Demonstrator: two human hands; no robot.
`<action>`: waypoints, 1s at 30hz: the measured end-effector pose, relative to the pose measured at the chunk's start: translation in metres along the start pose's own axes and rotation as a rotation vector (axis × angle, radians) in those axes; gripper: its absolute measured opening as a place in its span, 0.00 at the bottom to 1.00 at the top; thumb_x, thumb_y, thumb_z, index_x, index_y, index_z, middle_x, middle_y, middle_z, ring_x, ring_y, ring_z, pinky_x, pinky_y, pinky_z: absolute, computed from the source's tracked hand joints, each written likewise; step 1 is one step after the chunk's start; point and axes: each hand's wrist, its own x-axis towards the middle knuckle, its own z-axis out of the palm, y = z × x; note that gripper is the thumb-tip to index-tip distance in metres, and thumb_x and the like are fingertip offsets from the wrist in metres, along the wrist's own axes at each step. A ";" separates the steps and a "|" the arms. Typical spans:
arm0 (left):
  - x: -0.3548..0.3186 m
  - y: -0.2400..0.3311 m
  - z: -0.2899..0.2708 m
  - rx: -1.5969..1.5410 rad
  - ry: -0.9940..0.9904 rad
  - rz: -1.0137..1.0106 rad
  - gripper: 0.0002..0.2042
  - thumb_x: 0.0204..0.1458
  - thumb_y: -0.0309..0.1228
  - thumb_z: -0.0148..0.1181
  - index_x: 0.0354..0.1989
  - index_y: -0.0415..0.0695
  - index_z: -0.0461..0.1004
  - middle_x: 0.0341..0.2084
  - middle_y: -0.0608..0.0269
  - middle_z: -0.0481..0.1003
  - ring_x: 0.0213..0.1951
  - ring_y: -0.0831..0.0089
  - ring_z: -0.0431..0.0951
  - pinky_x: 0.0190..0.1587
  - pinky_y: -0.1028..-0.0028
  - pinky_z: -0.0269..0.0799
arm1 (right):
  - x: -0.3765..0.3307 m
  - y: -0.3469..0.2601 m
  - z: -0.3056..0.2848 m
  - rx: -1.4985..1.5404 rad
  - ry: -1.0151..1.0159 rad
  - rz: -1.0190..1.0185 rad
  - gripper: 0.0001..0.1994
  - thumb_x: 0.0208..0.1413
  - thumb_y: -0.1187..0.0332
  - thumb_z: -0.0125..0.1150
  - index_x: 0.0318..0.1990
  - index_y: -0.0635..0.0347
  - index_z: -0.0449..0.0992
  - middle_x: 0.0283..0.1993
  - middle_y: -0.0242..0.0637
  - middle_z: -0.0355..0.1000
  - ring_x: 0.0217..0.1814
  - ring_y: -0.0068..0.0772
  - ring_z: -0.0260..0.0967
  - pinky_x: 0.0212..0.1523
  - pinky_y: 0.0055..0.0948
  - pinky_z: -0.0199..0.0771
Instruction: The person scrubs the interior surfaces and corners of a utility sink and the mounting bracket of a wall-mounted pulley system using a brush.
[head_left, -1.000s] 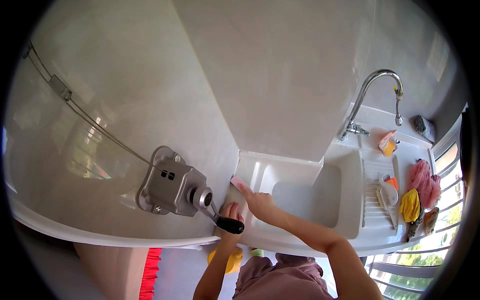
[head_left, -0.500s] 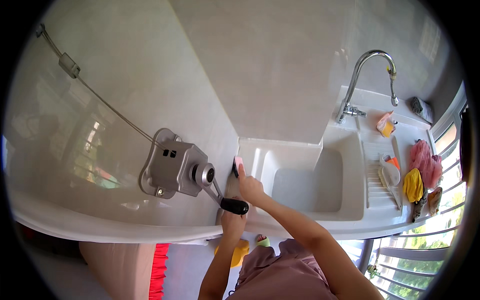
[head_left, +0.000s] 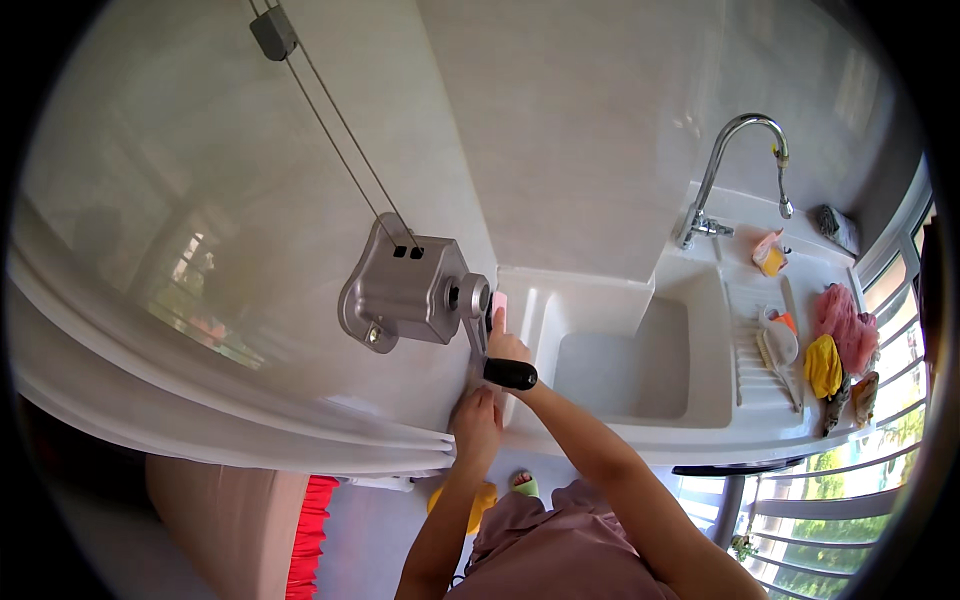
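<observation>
Gripping pink pad (head_left: 500, 301) in right hand (head_left: 508, 346), beside wall (head_left: 250, 200), on left ledge (head_left: 522, 312) of white sink (head_left: 640, 437); partly seen behind black crank handle (head_left: 511, 374). Resting left hand (head_left: 478, 420) nearer, at ledge's front end; can't tell if holding anything. Also in view, right of basin: chrome tap (head_left: 690, 225), white brush (head_left: 782, 372), 2 cloths, yellow (head_left: 823, 367) and pink (head_left: 846, 325).
</observation>
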 end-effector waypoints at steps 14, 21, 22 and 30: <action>0.011 0.012 0.003 0.153 -0.107 -0.258 0.16 0.47 0.26 0.55 0.46 0.40 0.67 0.33 0.50 0.73 0.37 0.51 0.74 0.38 0.56 0.70 | -0.014 0.001 -0.024 -0.055 -0.237 -0.150 0.35 0.54 0.66 0.46 0.68 0.62 0.42 0.36 0.54 0.74 0.38 0.54 0.75 0.38 0.47 0.74; 0.017 0.025 0.026 0.230 0.025 -0.317 0.15 0.49 0.27 0.53 0.47 0.45 0.71 0.28 0.48 0.75 0.31 0.48 0.76 0.35 0.54 0.71 | 0.014 0.028 -0.039 0.007 -0.231 -0.203 0.29 0.59 0.64 0.38 0.68 0.57 0.42 0.36 0.55 0.74 0.35 0.57 0.74 0.36 0.48 0.74; 0.023 0.033 0.024 0.123 0.024 -0.414 0.09 0.49 0.26 0.51 0.39 0.40 0.72 0.32 0.45 0.73 0.37 0.46 0.74 0.39 0.53 0.68 | 0.026 0.020 -0.061 0.098 -0.324 -0.092 0.28 0.60 0.68 0.37 0.68 0.58 0.44 0.36 0.55 0.73 0.34 0.55 0.74 0.35 0.50 0.73; 0.029 0.052 0.031 0.208 0.003 -0.524 0.17 0.48 0.25 0.51 0.49 0.40 0.67 0.37 0.49 0.73 0.39 0.55 0.76 0.39 0.62 0.72 | -0.030 0.041 -0.049 -0.211 -0.461 -0.480 0.30 0.57 0.65 0.44 0.68 0.53 0.46 0.34 0.52 0.75 0.35 0.51 0.75 0.35 0.47 0.75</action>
